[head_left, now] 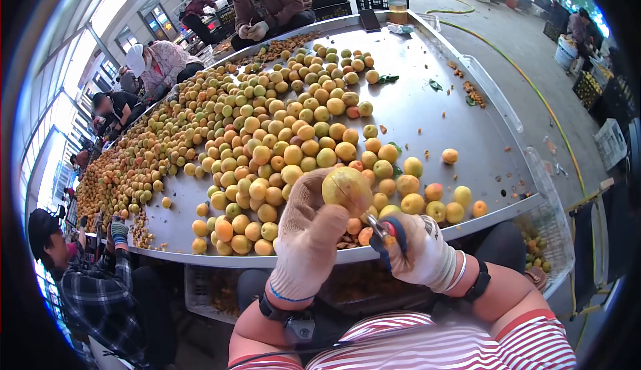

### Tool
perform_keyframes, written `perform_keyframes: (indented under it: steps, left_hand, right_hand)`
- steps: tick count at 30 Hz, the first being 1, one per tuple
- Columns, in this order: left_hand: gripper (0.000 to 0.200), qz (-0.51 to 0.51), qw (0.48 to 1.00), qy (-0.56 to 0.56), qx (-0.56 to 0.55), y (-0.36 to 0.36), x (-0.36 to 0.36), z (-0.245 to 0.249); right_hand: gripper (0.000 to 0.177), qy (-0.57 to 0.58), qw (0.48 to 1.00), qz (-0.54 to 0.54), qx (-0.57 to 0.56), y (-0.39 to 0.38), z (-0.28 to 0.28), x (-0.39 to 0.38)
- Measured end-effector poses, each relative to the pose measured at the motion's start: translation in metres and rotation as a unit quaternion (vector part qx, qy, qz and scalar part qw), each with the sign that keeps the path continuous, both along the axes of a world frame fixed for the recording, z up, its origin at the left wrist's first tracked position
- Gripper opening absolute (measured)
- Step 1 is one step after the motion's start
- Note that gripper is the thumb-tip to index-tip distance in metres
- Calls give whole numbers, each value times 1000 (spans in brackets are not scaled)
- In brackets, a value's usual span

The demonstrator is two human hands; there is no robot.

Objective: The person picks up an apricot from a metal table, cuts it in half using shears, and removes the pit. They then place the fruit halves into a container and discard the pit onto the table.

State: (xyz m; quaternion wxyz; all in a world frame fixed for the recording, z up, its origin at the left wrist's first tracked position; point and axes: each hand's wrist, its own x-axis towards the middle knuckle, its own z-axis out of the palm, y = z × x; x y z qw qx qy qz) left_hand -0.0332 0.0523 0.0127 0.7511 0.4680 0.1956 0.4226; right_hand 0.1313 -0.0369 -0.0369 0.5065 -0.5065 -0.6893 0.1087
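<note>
A yellow-green round fruit (pixel 346 190) is held up over the near edge of the metal table by my gloved left hand (pixel 309 233), its fingers wrapped round the side. My right hand (pixel 417 246), in a white glove with dark parts, grips a small metal tool (pixel 378 227) with a red and dark handle. The tool's tip is at the lower right of the fruit; whether it touches the skin I cannot tell. Many loose yellow and orange fruits (pixel 267 149) lie on the table just beyond both hands.
The metal table (pixel 467 136) stretches ahead, with leaves and scraps on it. A jar (pixel 397 6) stands at its far end. Crates sit below the near edge (pixel 207 290) and at the right (pixel 609 144). Co-workers (pixel 274 3) sit along the left and far sides. A yellow hose (pixel 534 89) crosses the floor.
</note>
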Motion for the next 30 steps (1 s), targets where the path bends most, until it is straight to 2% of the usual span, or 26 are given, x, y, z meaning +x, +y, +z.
perform_keyframes:
  steps: [1, 3, 7, 8, 10, 12, 14, 18, 21, 22, 23, 25, 27, 30]
  left_hand:
    - [81, 1, 1000, -1, 0, 0, 2, 0]
    - [86, 76, 983, -4, 165, 0, 6, 0]
    - [86, 54, 967, 68, 240, 6, -5, -8]
    - [86, 54, 967, 68, 241, 5, -5, -8]
    - [78, 8, 983, -6, 182, 1, -2, -9]
    - [80, 4, 988, 8, 157, -3, 3, -13]
    - [93, -17, 992, 50, 112, -8, 6, -16]
    - [90, -29, 993, 62, 93, -12, 9, -15]
    - [67, 39, 983, 53, 171, -21, 17, -7]
    - [62, 23, 985, 49, 165, -19, 14, -7]
    - [62, 24, 984, 48, 168, -15, 12, -9]
    - [58, -3, 991, -22, 129, -6, 7, -16]
    - [60, 34, 991, -23, 126, 0, 6, -12]
    - [61, 61, 989, -89, 104, 4, 2, -7]
  right_hand:
    - [19, -1, 1000, 1, 0, 1, -2, 0]
    - [19, 35, 999, 12, -4, 2, -5, -1]
    - [18, 24, 1000, 5, -5, 0, -4, -3]
    - [17, 24, 1000, 6, 3, -1, -1, -3]
    - [17, 24, 1000, 6, 13, 0, 2, -3]
    - [18, 5, 1000, 5, 27, 0, 0, -2]
    - [20, 0, 999, -3, 36, 0, -3, -2]
    - [26, -21, 998, -26, 61, 0, -10, 0]
    - [30, -48, 996, -55, 60, -1, -13, -1]
    - [30, -49, 995, -54, 62, 0, -13, -1]
    - [29, -53, 995, -46, 65, 1, -13, 0]
    - [29, -56, 995, -36, 69, 1, -10, -1]
    - [16, -34, 999, -16, 18, 0, -3, -5]
    - [18, -52, 998, -24, 30, 4, -8, -8]
